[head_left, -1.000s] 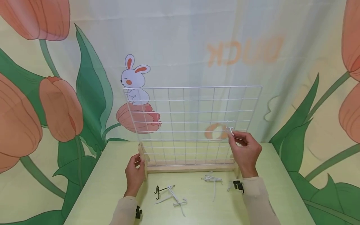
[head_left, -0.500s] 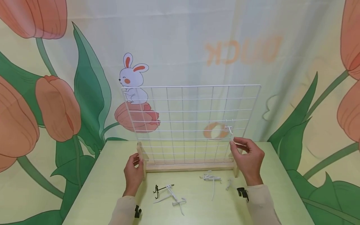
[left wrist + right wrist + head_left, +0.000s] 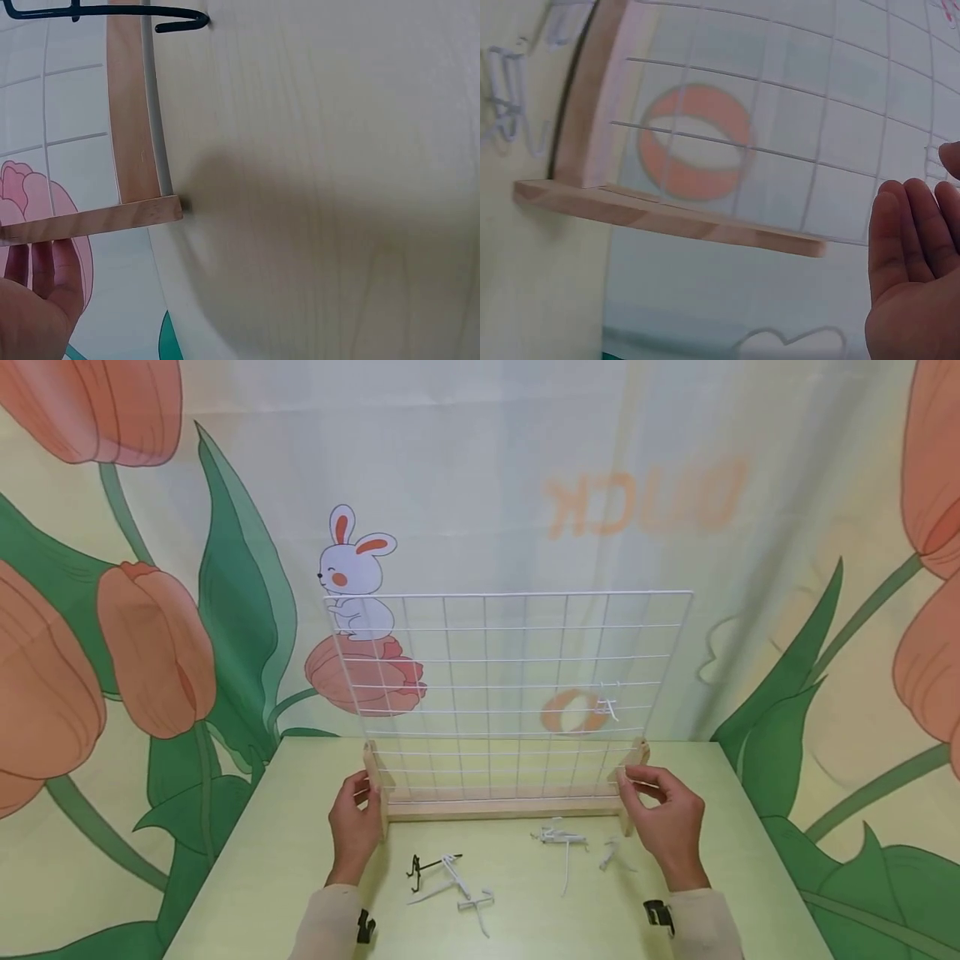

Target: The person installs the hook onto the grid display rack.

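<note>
From the head, faces forward and down, framing the whole wire grid (image 3: 484,658); from each wrist, looks nearer at wooden stand (image 3: 667,219), tipped sideways. Shares pink tulip (image 3: 34,195) with left-wrist view, orange ring (image 3: 701,184) with right-wrist.

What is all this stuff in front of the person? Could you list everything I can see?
Wire grid: one, white, upright in the stand
Stand: one, pale wood, on the table
Hanging hook: one, white, on the grid's right part
Black hook: one, black, table, front left
Loose white hooks: several, overlapping so uncountable, white, table
Table: one, pale yellow-green, underneath
Backdrop: pale, printed with tulips, a rabbit and orange lettering, behind
Sleeves: two, beige, bottom
Wrist clips: two, black, at the sleeves
Left hand: one, holding the stand's left side
Right hand: one, beside its right side
</note>
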Available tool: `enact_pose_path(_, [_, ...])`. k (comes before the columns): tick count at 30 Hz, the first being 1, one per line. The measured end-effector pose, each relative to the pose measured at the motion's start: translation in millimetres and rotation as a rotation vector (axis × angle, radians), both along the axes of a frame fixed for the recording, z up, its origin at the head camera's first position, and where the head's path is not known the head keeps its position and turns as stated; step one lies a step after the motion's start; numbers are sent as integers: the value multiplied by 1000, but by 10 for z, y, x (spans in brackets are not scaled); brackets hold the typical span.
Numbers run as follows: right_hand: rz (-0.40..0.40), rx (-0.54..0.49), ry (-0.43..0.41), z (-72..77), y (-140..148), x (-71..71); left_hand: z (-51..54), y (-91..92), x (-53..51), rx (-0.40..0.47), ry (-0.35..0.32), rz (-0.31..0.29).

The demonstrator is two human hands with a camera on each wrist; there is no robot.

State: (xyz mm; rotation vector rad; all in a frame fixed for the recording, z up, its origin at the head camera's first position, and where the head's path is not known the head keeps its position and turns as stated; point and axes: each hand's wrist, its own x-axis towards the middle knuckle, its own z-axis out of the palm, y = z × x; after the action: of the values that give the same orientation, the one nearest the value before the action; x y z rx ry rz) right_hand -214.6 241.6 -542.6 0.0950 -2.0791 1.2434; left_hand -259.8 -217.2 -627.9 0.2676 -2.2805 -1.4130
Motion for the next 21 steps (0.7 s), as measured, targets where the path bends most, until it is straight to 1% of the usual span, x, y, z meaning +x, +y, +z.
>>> enact_pose_path(4, [-8,-29,-61,-155,18,53,13,6,0,9,-12,-1])
enact_pose_path(7, [-18,-36,-91,-292,30,87,24,4,3,13,-17,-1])
enact_pose_path(9, [-31,-24,-111,-384,36,111,28,3,5,13,-19,0])
enact_pose_path(12, [-45,-14,-163,-527,50,147,26,3,3,11,-20,5])
enact_pose_path(15, [-57,-9,-238,-657,67,196,23,3,2,12,-19,8])
enact_pose_path(21, [-91,-1,-432,-879,111,290,21,-5,20,16,-20,-8])
